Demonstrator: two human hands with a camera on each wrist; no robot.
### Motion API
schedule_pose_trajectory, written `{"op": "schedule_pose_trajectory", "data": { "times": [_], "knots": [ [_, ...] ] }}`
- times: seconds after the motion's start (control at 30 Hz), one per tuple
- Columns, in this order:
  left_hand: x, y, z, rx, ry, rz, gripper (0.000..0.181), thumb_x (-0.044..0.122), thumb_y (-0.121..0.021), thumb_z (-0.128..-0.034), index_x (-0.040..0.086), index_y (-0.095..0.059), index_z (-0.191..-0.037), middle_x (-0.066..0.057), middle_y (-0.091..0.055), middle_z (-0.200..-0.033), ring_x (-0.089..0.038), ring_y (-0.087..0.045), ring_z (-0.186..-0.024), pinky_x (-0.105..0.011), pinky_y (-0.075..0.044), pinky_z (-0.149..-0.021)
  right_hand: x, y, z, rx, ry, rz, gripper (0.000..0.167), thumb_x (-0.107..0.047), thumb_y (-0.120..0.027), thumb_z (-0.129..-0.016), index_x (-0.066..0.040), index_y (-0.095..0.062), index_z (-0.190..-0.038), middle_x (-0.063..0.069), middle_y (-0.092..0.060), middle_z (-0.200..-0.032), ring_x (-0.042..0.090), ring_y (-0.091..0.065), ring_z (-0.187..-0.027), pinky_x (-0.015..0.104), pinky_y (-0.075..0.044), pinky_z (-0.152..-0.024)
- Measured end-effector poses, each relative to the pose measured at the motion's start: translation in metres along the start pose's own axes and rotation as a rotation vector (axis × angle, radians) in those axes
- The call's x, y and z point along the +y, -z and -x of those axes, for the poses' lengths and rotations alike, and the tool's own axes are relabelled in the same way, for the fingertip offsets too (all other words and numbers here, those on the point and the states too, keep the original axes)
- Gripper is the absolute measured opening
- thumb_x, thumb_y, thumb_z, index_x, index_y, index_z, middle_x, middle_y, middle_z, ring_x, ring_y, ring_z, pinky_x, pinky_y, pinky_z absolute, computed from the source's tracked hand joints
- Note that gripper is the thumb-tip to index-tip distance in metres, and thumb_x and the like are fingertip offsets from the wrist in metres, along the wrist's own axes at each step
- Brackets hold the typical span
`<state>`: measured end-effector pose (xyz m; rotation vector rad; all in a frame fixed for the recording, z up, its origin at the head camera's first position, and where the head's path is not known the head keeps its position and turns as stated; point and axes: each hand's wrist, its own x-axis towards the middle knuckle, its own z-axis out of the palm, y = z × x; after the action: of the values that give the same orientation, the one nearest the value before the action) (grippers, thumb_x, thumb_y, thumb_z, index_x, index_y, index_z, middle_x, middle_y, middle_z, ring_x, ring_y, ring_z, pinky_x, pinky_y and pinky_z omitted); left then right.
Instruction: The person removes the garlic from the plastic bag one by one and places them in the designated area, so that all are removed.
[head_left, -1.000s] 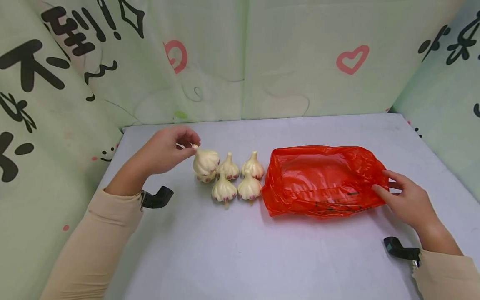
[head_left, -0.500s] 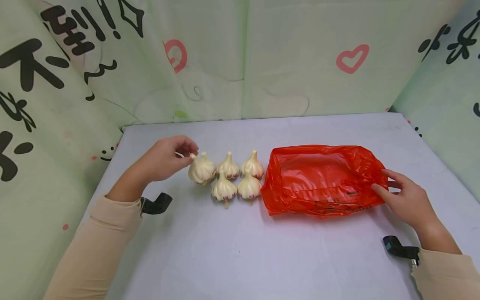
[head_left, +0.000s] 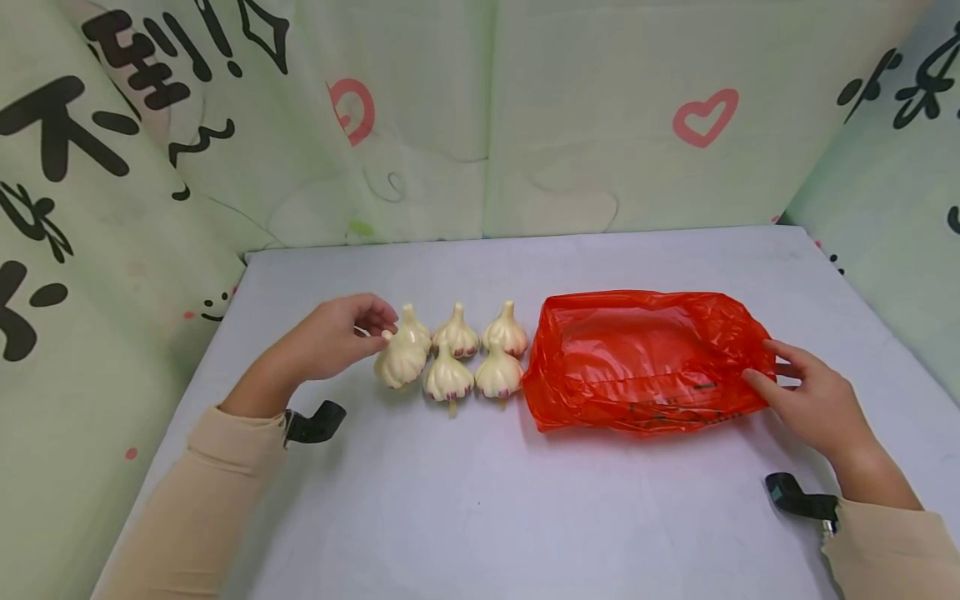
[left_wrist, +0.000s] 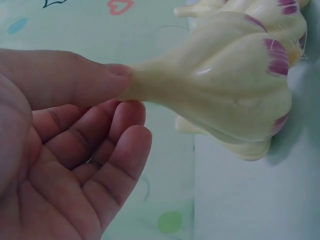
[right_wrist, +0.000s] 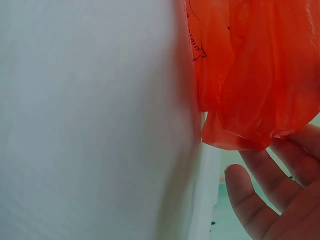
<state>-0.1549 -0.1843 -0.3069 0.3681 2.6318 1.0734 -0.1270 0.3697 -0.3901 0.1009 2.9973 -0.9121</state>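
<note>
My left hand [head_left: 335, 335] pinches a garlic bulb [head_left: 400, 365] by its stem between thumb and fingers. In the left wrist view the pinched bulb [left_wrist: 230, 82] lies sideways, its purple-marked base pointing right. Close behind it stands another bulb [head_left: 415, 328], partly covered. Several more bulbs stand upright to the right in two short rows, among them a front one [head_left: 447, 379]. A crumpled red plastic bag [head_left: 645, 358] lies beside them. At the bag's right end is my right hand [head_left: 821, 404], with fingertips touching the plastic and the thumb [right_wrist: 240, 187] apart from it.
Everything lies on a table with a white cover [head_left: 525, 508]. Pale green printed curtains [head_left: 585, 125] hang along the back and both sides. A black wrist camera [head_left: 315, 423] sits at the left cuff, another black camera [head_left: 798, 497] at the right one.
My left hand has brought the pinched garlic bulb toward the front, from above the rear bulb to a spot left of the front row. The right hand and red bag have stayed put.
</note>
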Motion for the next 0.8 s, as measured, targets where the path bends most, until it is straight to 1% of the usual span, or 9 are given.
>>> {"op": "schedule_pose_trajectory", "data": {
  "times": [0.13, 0.33, 0.53, 0.8],
  "knots": [
    [-0.006, -0.005, 0.000, -0.018, 0.018, 0.010, 0.023, 0.003, -0.063, -0.0950, -0.001, -0.061, -0.118, -0.010, -0.065, -0.109, -0.026, -0.059, -0.103, -0.038, -0.049, -0.087, 0.000, 0.000, 0.000, 0.002, 0.002, -0.002, 0.066, -0.030, -0.058, -0.102, 0.011, -0.034, -0.148, 0.042, -0.039, -0.136, 0.058, -0.042, -0.114, 0.059, -0.056, -0.072],
    [-0.016, -0.012, -0.001, -0.037, 0.020, 0.034, 0.024, 0.002, -0.063, -0.0942, -0.003, -0.060, -0.117, -0.011, -0.064, -0.107, -0.025, -0.060, -0.102, -0.037, -0.050, -0.086, 0.001, 0.000, 0.000, 0.000, 0.009, 0.000, 0.066, -0.029, -0.058, -0.102, 0.011, -0.034, -0.148, 0.042, -0.040, -0.136, 0.058, -0.043, -0.114, 0.058, -0.057, -0.071],
    [-0.020, -0.012, 0.000, -0.055, 0.023, 0.032, 0.024, 0.002, -0.063, -0.0939, -0.004, -0.060, -0.117, -0.011, -0.064, -0.106, -0.025, -0.059, -0.101, -0.037, -0.050, -0.086, 0.002, 0.000, 0.000, 0.000, 0.008, 0.004, 0.066, -0.030, -0.058, -0.102, 0.011, -0.034, -0.148, 0.042, -0.040, -0.136, 0.058, -0.042, -0.114, 0.059, -0.056, -0.072],
    [-0.024, -0.015, 0.000, -0.096, 0.050, 0.046, 0.026, 0.004, -0.064, -0.0952, -0.003, -0.059, -0.119, -0.011, -0.063, -0.107, -0.025, -0.058, -0.101, -0.037, -0.049, -0.086, 0.002, 0.000, -0.001, 0.000, 0.016, 0.006, 0.065, -0.029, -0.058, -0.102, 0.011, -0.035, -0.147, 0.042, -0.040, -0.136, 0.058, -0.042, -0.113, 0.059, -0.056, -0.072]
  ]
}}
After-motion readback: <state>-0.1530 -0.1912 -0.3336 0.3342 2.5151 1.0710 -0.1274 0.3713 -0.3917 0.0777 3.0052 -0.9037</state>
